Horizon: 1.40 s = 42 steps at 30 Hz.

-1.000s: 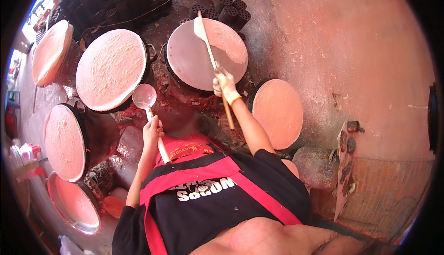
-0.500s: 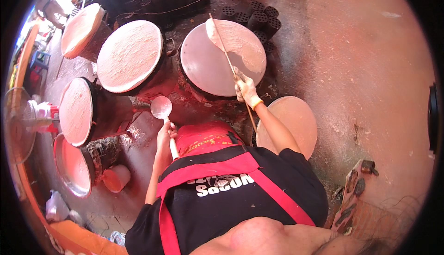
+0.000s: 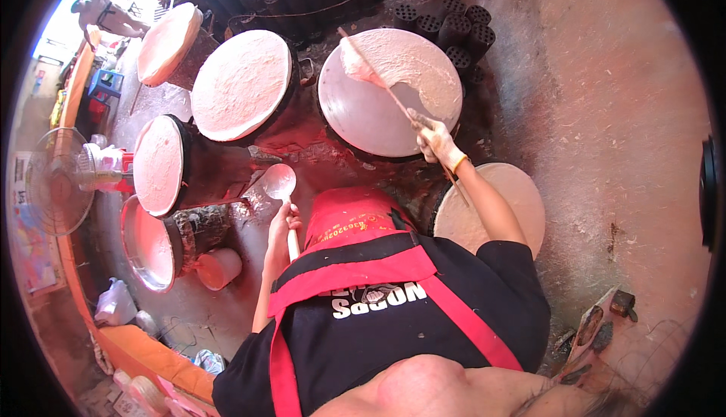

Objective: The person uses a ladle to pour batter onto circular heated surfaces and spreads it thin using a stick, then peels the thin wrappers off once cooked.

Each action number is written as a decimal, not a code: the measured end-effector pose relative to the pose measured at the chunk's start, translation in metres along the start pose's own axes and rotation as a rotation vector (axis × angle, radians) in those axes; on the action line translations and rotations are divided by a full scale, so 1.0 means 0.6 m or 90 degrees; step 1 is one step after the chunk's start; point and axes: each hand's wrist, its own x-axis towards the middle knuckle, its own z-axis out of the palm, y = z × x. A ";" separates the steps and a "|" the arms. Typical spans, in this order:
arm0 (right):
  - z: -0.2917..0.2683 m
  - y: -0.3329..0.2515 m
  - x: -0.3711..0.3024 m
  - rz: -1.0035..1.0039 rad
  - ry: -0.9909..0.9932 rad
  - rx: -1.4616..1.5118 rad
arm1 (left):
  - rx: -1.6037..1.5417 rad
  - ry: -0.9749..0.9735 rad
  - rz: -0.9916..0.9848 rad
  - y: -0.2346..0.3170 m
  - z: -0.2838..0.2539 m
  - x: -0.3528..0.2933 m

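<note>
In my right hand [image 3: 436,141], whitish at the fingers and with a yellow band at the wrist, is a long thin stick [image 3: 384,84]. It slants over a round flat griddle [image 3: 355,118]. A pale sheet of batter [image 3: 420,58] covers the griddle's far and right part; its edge hangs along the stick near the far left. The griddle's near left surface is bare grey. My left hand [image 3: 286,222] is wrapped round the white handle of a ladle [image 3: 279,182], bowl upward, left of my red apron [image 3: 352,217] and apart from the griddle.
Several round griddles coated with pale batter stand at the left, one of them [image 3: 242,86] beside mine. Another [image 3: 495,205] lies under my right forearm. Black holed coal cylinders [image 3: 454,30] stack at the back. A fan [image 3: 60,181] and pink bucket [image 3: 219,268] stand left.
The whole scene has shifted right in the picture as my view turned. The batter edge by the stick now hangs lower over the bare griddle. Both hands keep their holds.
</note>
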 end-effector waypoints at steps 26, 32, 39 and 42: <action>0.092 0.154 -0.123 -0.072 0.108 0.085 | 0.254 -0.118 -0.183 0.121 0.010 0.023; 0.193 0.309 -0.294 -0.128 0.149 0.128 | 0.387 -0.181 -0.191 0.219 -0.066 0.069; 0.500 0.169 -0.014 -0.262 0.256 0.449 | 0.573 -0.148 -0.004 0.315 -0.218 0.054; 0.552 0.117 0.227 -0.406 0.285 0.424 | 0.510 -0.132 0.007 0.342 -0.272 0.013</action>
